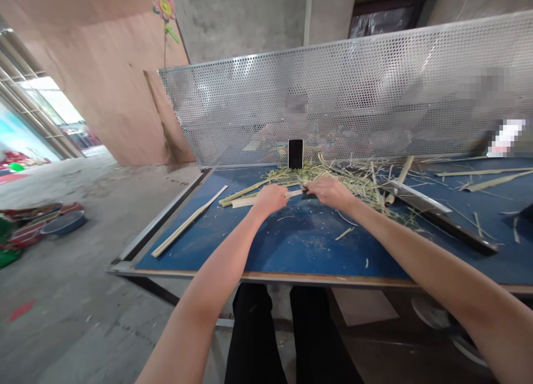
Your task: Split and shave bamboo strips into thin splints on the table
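Over the middle of the blue tabletop, my left hand (272, 199) is closed around a pale bamboo strip (244, 202). The strip sticks out left of the fist and also shows in the gap between my hands. My right hand (331, 192) is closed at the strip's right end, with a small dark piece at its fingertips that I cannot make out. Thin bamboo shavings (353, 181) lie heaped behind and right of my right hand. A long split bamboo piece (189, 223) rests at the table's left side.
A large knife (445, 217) with a dark handle lies at right among scraps. An upright phone (295, 154) stands before a perforated metal screen (250, 106) along the back. More bamboo strips (495, 179) lie far right. A basin (62, 224) sits on the floor at left.
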Demonstrator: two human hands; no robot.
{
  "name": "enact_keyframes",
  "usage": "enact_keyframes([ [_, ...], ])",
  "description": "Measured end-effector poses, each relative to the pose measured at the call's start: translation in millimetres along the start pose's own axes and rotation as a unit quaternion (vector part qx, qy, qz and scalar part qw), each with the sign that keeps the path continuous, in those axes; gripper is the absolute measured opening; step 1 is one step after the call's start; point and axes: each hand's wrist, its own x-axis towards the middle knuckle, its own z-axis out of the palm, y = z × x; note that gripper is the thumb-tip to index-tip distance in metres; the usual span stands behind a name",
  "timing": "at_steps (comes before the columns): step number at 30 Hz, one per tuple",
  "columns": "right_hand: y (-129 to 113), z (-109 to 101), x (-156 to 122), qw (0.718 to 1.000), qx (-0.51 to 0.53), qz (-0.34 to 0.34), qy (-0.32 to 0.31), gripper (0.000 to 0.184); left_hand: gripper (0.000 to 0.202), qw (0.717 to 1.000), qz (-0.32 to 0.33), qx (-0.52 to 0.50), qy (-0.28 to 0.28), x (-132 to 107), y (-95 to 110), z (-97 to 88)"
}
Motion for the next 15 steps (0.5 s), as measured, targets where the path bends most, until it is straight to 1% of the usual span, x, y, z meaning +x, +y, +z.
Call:
enact_keyframes([
  [2, -8.9, 6.7, 7.4, 0.999, 0.015, -0.034, -0.004, 0.030, 0.033, 1.000, 0.013, -0.006, 0.013, 0.3, 3.3, 1.9],
  [4, -6.9, 8.0, 8.8, 0.999, 0.022, -0.040, -0.004, 0.031, 0.032, 1.000, 0.011, -0.007, 0.017, -0.6, -0.2, 1.0],
  [7, 11.5, -0.2, -1.1, 1.000, 0.006, -0.001, 0.006, 0.031, 0.030, 1.000, -0.020, 0.000, 0.012, -2.3, -11.6, -3.5],
  [8, 16.6, -3.2, -4.9, 1.000, -0.001, 0.013, 0.010, 0.031, 0.029, 1.000, -0.019, 0.002, 0.010, -2.2, -13.8, -4.6],
  [10, 18.2, -5.2, -8.2, 0.999, -0.011, 0.030, 0.013, 0.031, 0.028, 1.000, -0.016, 0.016, 0.006, -1.0, -12.0, -5.0],
  [12, 7.7, -0.7, -3.9, 1.000, -0.013, 0.015, 0.009, 0.032, 0.029, 1.000, 0.004, 0.014, 0.002, 0.9, -3.4, -3.4],
  [15, -12.8, 10.8, 8.7, 0.999, -0.006, -0.039, -0.007, 0.034, 0.031, 1.000, 0.031, 0.004, -0.003, 2.0, 7.8, -1.3],
])
